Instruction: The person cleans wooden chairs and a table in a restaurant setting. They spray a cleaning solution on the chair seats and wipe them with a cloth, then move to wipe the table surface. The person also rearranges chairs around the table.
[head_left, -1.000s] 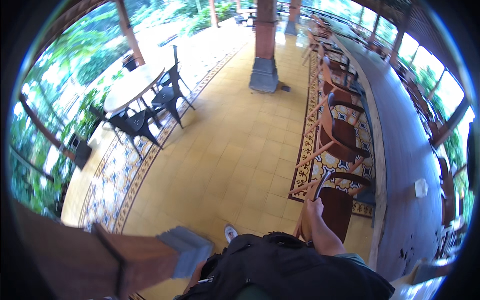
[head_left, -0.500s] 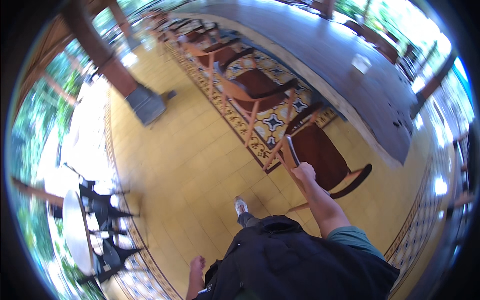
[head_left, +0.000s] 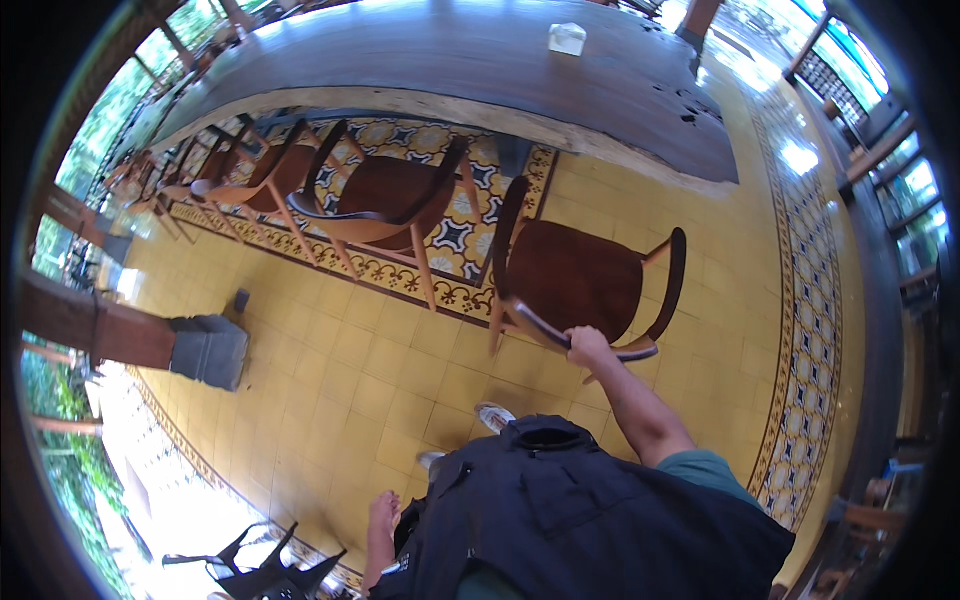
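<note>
My right hand (head_left: 590,346) grips the top of the backrest of a wooden armchair (head_left: 575,280). This armchair has a dark brown seat and dark curved arms, and stands at the right end of the long table, on yellow tiles beside the patterned strip. My left hand (head_left: 384,512) hangs low beside my dark vest, with its fingers curled in and nothing visible in them. Left of the gripped armchair, a similar armchair (head_left: 390,190) stands on the patterned tiles, its seat toward the table.
A long wooden slab table (head_left: 430,55) runs across the far side, with a small whitish box (head_left: 567,39) on it. More armchairs (head_left: 270,175) line it leftward. A pillar on a grey stone base (head_left: 208,352) stands left. Black chairs (head_left: 265,570) are at lower left.
My view has swung to the right, so the table now lies across the top. My right hand stays on the armchair's backrest. The left hand still hangs at my side.
</note>
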